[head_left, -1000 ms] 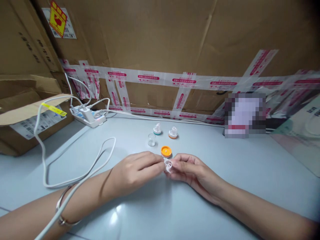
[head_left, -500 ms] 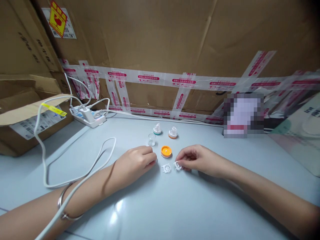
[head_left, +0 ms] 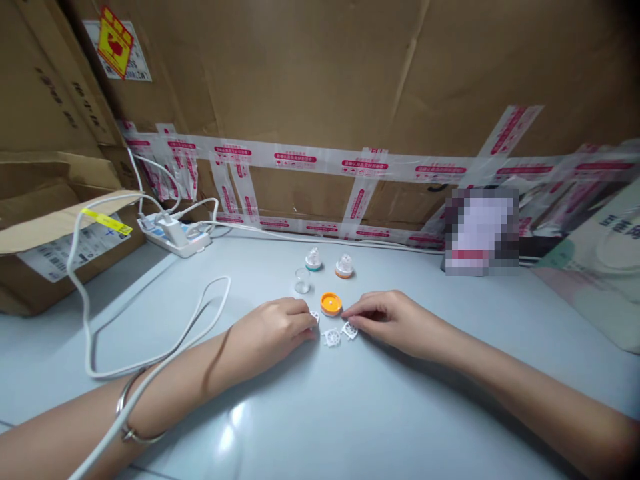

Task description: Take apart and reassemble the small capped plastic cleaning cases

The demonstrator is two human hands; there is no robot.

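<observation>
My left hand rests on the table with its fingers closed on a small white plastic piece, partly hidden by the fingertips. A white spoked, wheel-like piece lies flat just right of those fingers. Beside it lies another such spoked piece, at the thumb of my right hand. That thumb and index finger are slightly apart, the thumb at the piece's edge. Between the hands sits a round orange base, open side up. Behind it stands a clear cup-like dome.
Two small white domed pieces stand farther back, one on a teal base, one on an orange base. A power strip and looping white cable lie left, the cable crossing my left forearm. A large cardboard box walls the back.
My right thumb and index finger have parted, and the spoked piece there lies nearer the other one. More of the white piece at my left fingertips shows now.
</observation>
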